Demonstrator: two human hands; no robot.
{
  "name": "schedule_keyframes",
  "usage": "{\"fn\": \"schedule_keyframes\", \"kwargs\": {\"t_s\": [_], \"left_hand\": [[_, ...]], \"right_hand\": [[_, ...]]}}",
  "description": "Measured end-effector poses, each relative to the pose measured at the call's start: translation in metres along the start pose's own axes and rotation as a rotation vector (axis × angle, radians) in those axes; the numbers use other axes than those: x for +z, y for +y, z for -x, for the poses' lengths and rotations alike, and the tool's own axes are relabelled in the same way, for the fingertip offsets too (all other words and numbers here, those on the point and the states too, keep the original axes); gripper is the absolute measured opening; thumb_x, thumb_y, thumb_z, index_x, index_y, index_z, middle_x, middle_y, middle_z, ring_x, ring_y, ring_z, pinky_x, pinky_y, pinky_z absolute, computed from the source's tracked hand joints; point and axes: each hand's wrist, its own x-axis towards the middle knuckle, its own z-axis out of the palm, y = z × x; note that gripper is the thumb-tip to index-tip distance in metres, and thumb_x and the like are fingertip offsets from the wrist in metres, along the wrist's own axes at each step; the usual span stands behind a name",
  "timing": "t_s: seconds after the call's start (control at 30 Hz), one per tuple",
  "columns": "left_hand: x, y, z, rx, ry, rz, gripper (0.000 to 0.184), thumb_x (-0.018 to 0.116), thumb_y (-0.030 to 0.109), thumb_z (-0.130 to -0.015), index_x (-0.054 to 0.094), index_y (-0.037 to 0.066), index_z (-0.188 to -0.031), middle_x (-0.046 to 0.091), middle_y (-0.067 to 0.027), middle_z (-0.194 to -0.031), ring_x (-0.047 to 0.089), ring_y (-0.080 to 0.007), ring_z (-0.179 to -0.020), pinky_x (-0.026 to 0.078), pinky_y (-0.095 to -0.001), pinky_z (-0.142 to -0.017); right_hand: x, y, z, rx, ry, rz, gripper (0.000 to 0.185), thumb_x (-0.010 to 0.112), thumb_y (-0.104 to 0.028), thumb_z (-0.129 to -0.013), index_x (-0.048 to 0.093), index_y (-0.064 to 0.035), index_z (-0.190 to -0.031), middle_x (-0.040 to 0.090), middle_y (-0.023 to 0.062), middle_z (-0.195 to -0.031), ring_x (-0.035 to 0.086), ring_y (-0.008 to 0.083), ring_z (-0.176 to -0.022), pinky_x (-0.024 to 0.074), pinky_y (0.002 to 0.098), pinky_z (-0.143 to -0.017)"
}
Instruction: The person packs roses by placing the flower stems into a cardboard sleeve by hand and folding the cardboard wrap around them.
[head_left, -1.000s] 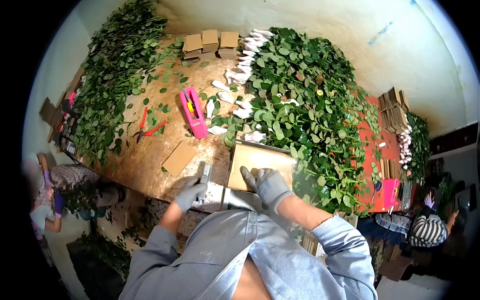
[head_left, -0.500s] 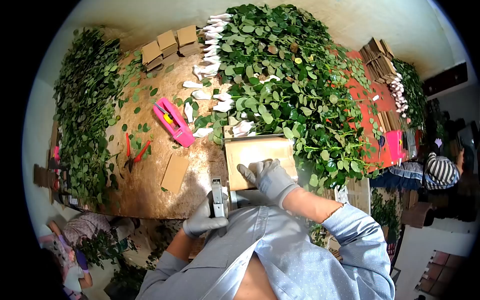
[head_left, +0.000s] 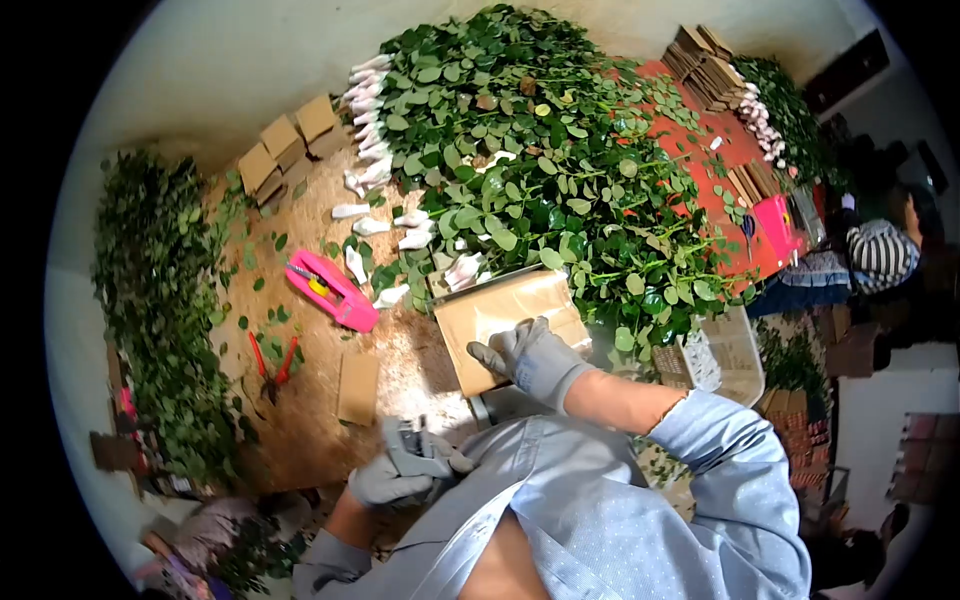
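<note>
Drawing back from the brown paper wrap (head_left: 463, 328) at the table's (head_left: 410, 350) front edge, the left hand (head_left: 388, 482) curls around what looks to me like a stapler (head_left: 412, 442), seemingly leaving the right hand (head_left: 543, 364), spread over the wrap, steadying it alone.

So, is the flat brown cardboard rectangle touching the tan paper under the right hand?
Apart: the head view shows a strip of bare brown tabletop between the flat brown cardboard rectangle and the tan paper.
</note>
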Motion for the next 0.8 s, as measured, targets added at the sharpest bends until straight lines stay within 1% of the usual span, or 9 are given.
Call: {"fn": "schedule_keyframes", "kwargs": {"t_s": [0.07,0.17,0.27,0.3,0.43,0.5,0.57,0.63,0.8], "left_hand": [[-0.01,0.005,-0.007,-0.093,0.045,-0.057,0.029,0.064,0.026,-0.1,0.065,0.003,-0.118,0.065,-0.0147,-0.126,0.059,-0.0224,-0.118,0.045,-0.0382,-0.104],[-0.037,-0.003,-0.032,-0.274,0.294,-0.509,0.031,0.066,0.032,-0.1,0.061,0.003,-0.111,0.066,-0.009,-0.097,0.063,-0.0205,-0.09,0.051,-0.0398,-0.081],[-0.077,-0.024,-0.045,-0.192,0.261,-0.771,0.034,0.067,0.033,-0.099,0.059,0.003,-0.114,0.065,-0.0124,-0.093,0.065,-0.0251,-0.084,0.053,-0.0413,-0.079],[-0.078,-0.011,-0.051,-0.239,0.231,-0.884,0.038,0.069,0.034,-0.097,0.058,0.003,-0.116,0.066,-0.0164,-0.095,0.066,-0.0303,-0.086,0.053,-0.0427,-0.08],[-0.09,0.003,-0.068,-0.366,0.163,-1.008,0.047,0.071,0.039,-0.094,0.058,0.003,-0.12,0.068,-0.0209,-0.101,0.069,-0.0361,-0.093,0.054,-0.0445,-0.083],[-0.091,0.01,-0.078,-0.328,0.122,-1.036,0.049,0.072,0.04,-0.093,0.058,0.002,-0.121,0.069,-0.0213,-0.1,0.069,-0.0365,-0.092,0.054,-0.0447,-0.083],[-0.087,0.019,-0.091,-0.286,0.077,-1.062,0.051,0.072,0.041,-0.092,0.059,0.002,-0.122,0.069,-0.0217,-0.1,0.069,-0.0368,-0.092,0.055,-0.0448,-0.083],[-0.074,0.032,-0.101,-0.396,0.142,-1.088,0.038,0.076,0.035,-0.088,0.064,0.005,-0.108,0.068,-0.0188,-0.095,0.068,-0.0341,-0.089,0.054,-0.0422,-0.082],[-0.06,0.036,-0.109,-0.408,0.237,-1.258,0.038,0.078,0.039,-0.084,0.069,0.005,-0.1,0.07,-0.0208,-0.09,0.07,-0.0386,-0.089,0.055,-0.0456,-0.082]], "right_hand": [[0.005,-0.002,0.001,-0.023,0.036,-0.056,0.061,0.045,-0.02,-0.103,0.035,-0.0194,-0.163,0.061,0.0126,-0.116,0.065,0.0324,-0.099,0.0476,0.0593,-0.087],[0.006,-0.004,0.002,-0.022,0.02,-0.027,0.06,0.045,-0.022,-0.104,0.035,-0.0186,-0.163,0.061,0.0127,-0.116,0.065,0.0327,-0.1,0.0464,0.0595,-0.089],[0.006,-0.005,0.002,-0.019,0.01,-0.005,0.061,0.046,-0.023,-0.103,0.035,-0.018,-0.163,0.062,0.0129,-0.116,0.065,0.0335,-0.102,0.0462,0.0598,-0.089],[0.007,-0.006,0.002,-0.014,0.023,0.014,0.061,0.046,-0.023,-0.103,0.035,-0.0177,-0.163,0.062,0.0129,-0.116,0.066,0.0338,-0.102,0.0462,0.0598,-0.089],[0.007,-0.007,0.001,-0.014,0.054,0.024,0.06,0.045,-0.023,-0.104,0.035,-0.0173,-0.163,0.062,0.0129,-0.114,0.065,0.034,-0.103,0.0459,0.0597,-0.089],[0.004,-0.007,0.002,0.005,0.034,0.049,0.063,0.05,-0.021,-0.1,0.037,-0.0184,-0.162,0.062,0.0086,-0.123,0.064,0.0282,-0.098,0.0455,0.0474,-0.082],[0.001,-0.005,0.004,0.002,0.037,0.023,0.062,0.05,-0.02,-0.1,0.038,-0.0181,-0.161,0.062,0.0085,-0.122,0.064,0.0279,-0.098,0.0454,0.0467,-0.082],[0.002,-0.004,0.006,-0.005,0.04,-0.002,0.062,0.05,-0.02,-0.1,0.039,-0.0178,-0.16,0.062,0.0084,-0.122,0.064,0.0277,-0.097,0.0453,0.046,-0.082],[0.007,-0.004,0.006,0.041,0.137,0.047,0.054,0.046,-0.022,-0.103,0.045,-0.0107,-0.156,0.065,0.0089,-0.106,0.066,0.0264,-0.09,0.0458,0.0484,-0.08]]}}
